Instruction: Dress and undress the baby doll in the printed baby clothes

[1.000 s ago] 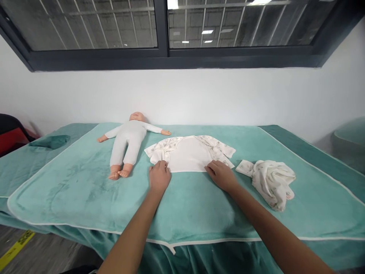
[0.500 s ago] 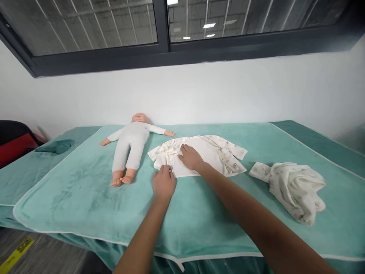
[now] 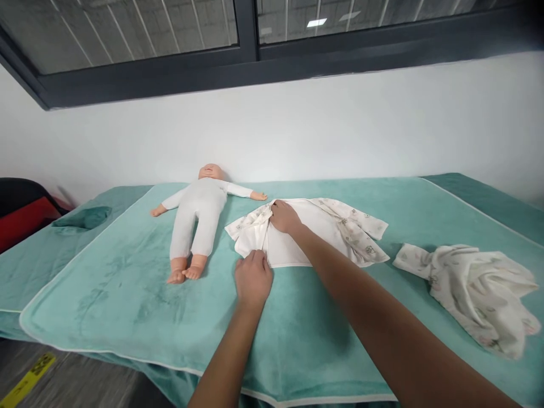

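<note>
A small white printed baby top (image 3: 323, 232) lies spread flat on a teal towel (image 3: 127, 294). My left hand (image 3: 253, 277) rests at the garment's near left hem, fingers curled and pinching the edge. Reaching across, my right hand (image 3: 285, 217) grips the fabric near the top's upper left, by the collar and left flap. A baby doll (image 3: 195, 212) in a white bodysuit lies on its back just to the left of the garment, head toward the wall.
A crumpled white printed cloth (image 3: 471, 292) lies at the right on the towel. A dark teal bundle (image 3: 83, 217) sits far left on the bed. A red and black object (image 3: 21, 209) stands beyond the left edge. The white wall runs behind.
My right hand moved from the garment's near right hem across to its upper left part. My left hand stayed at the near left hem. The view shifted slightly right.
</note>
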A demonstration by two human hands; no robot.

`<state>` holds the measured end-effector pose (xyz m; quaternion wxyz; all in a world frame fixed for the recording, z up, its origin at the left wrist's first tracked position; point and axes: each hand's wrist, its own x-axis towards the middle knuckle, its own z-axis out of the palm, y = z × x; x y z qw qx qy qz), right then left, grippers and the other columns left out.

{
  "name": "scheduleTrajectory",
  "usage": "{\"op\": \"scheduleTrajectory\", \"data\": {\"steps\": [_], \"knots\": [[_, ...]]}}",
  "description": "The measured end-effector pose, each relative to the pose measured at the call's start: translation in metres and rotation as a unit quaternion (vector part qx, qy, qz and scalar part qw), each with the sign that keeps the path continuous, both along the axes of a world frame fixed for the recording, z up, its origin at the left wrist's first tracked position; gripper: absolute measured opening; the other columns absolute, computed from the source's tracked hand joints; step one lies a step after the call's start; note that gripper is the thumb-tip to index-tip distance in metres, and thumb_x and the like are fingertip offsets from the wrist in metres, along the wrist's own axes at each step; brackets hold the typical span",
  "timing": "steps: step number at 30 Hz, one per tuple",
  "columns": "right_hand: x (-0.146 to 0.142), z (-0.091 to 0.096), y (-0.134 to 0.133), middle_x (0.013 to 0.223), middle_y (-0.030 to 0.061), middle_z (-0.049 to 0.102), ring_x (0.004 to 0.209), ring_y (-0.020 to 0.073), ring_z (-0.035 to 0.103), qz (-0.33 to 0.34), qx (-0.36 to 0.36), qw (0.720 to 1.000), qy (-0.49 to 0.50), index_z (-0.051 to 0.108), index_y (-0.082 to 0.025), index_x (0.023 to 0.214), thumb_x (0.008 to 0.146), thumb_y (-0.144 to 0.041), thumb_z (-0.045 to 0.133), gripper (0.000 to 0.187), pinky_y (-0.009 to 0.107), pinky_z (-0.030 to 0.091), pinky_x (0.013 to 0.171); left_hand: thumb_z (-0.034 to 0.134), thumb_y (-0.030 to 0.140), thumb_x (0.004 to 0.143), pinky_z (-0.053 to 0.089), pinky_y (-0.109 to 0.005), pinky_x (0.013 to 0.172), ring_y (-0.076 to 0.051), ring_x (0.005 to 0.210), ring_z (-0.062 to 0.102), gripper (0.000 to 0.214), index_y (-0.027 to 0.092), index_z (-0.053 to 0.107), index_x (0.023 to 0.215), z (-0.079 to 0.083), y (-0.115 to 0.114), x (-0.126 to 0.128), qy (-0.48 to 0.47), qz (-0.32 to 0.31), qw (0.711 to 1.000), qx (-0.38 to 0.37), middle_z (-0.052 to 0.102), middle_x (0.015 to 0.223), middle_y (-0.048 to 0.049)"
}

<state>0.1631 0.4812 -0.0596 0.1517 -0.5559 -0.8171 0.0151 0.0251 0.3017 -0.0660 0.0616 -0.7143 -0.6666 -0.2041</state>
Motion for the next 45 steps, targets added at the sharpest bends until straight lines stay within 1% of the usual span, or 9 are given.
{"op": "scheduleTrajectory", "data": {"steps": [6,12,17,22,26,33,38,41,45], "knots": [[0.004,0.003,-0.012,0.126,0.0158,0.061,0.119,0.0245,0.053,0.028,-0.003,1.0,-0.004,0.061,-0.012,0.12,0.098,-0.02,0.033,0.036,0.034,0.036,0.104,0.047,0.013,0.089,0.039,-0.037,0.073,-0.025,0.085,0.059,0.018,0.021,0.059,0.077,0.002,0.0,-0.002,-0.049,-0.023,0.998,0.035,0.066,0.082,-0.007],[-0.001,0.001,-0.039,0.148,0.0189,0.045,0.137,0.0255,0.039,-0.003,0.006,1.0,-0.001,0.046,-0.009,0.141,0.102,-0.025,0.026,0.047,0.041,0.028,0.112,0.049,0.005,0.082,0.042,-0.039,0.076,-0.025,0.089,0.059,0.022,0.022,0.062,0.08,0.002,-0.001,-0.005,-0.081,-0.061,0.993,0.052,0.067,0.086,-0.0057],[-0.002,0.005,-0.066,0.149,0.0201,0.044,0.141,0.0276,0.036,0.013,0.006,1.0,0.009,0.051,-0.006,0.136,0.103,-0.032,0.027,0.048,0.041,0.028,0.113,0.049,0.007,0.083,0.042,-0.039,0.078,-0.025,0.09,0.058,0.02,0.022,0.062,0.079,0.0,0.0,-0.005,-0.081,-0.054,0.994,0.055,0.067,0.086,-0.0062],[0.002,0.01,-0.097,0.138,0.0116,0.058,0.13,0.0192,0.05,0.089,0.003,0.996,0.022,0.056,-0.015,0.13,0.102,-0.026,0.029,0.04,0.034,0.03,0.112,0.048,0.01,0.085,0.042,-0.038,0.078,-0.025,0.089,0.058,0.019,0.021,0.062,0.08,0.001,0.0,-0.005,-0.069,-0.055,0.994,0.061,0.067,0.086,-0.0065],[0.009,0.006,-0.108,0.144,0.0045,0.055,0.135,0.0146,0.046,0.119,-0.016,0.992,0.025,0.048,-0.022,0.14,0.102,-0.031,0.033,0.042,0.034,0.027,0.116,0.049,0.01,0.085,0.041,-0.038,0.077,-0.025,0.089,0.059,0.018,0.021,0.062,0.079,0.0,0.001,-0.005,-0.071,-0.053,0.994,0.068,0.067,0.085,-0.0062],[0.061,-0.003,-0.078,0.159,0.0174,0.031,0.148,0.0277,0.024,-0.029,-0.038,0.998,0.031,0.036,-0.007,0.149,0.101,-0.049,0.029,0.064,0.047,0.016,0.12,0.049,0.01,0.084,0.041,-0.036,0.076,-0.024,0.087,0.059,0.018,0.02,0.064,0.079,-0.003,0.002,-0.006,-0.079,-0.058,0.992,0.077,0.067,0.084,-0.0055],[0.106,-0.006,-0.056,0.155,0.0244,0.034,0.141,0.0348,0.037,-0.149,-0.056,0.986,0.041,0.034,-0.004,0.149,0.1,-0.052,0.024,0.07,0.051,0.031,0.112,0.05,0.01,0.085,0.041,-0.035,0.074,-0.023,0.086,0.059,0.018,0.02,0.063,0.077,-0.004,0.003,-0.007,-0.086,-0.054,0.992,0.08,0.066,0.083,-0.005],[0.109,-0.01,-0.056,0.156,0.0244,0.033,0.141,0.0355,0.037,-0.159,-0.057,0.985,0.043,0.033,-0.004,0.15,0.1,-0.052,0.023,0.07,0.051,0.031,0.111,0.051,0.01,0.084,0.041,-0.035,0.075,-0.024,0.086,0.058,0.017,0.02,0.062,0.078,-0.004,0.003,-0.006,-0.091,-0.055,0.991,0.083,0.066,0.083,-0.0049],[0.096,-0.017,-0.066,0.159,0.024,0.026,0.149,0.0338,0.021,-0.119,-0.05,0.99,0.057,0.034,0.0,0.149,0.099,-0.045,0.032,0.067,0.049,0.017,0.119,0.051,0.007,0.083,0.043,-0.035,0.078,-0.024,0.089,0.056,0.016,0.02,0.061,0.083,-0.003,0.002,-0.004,-0.111,-0.046,0.988,0.097,0.065,0.088,-0.0059]]}}
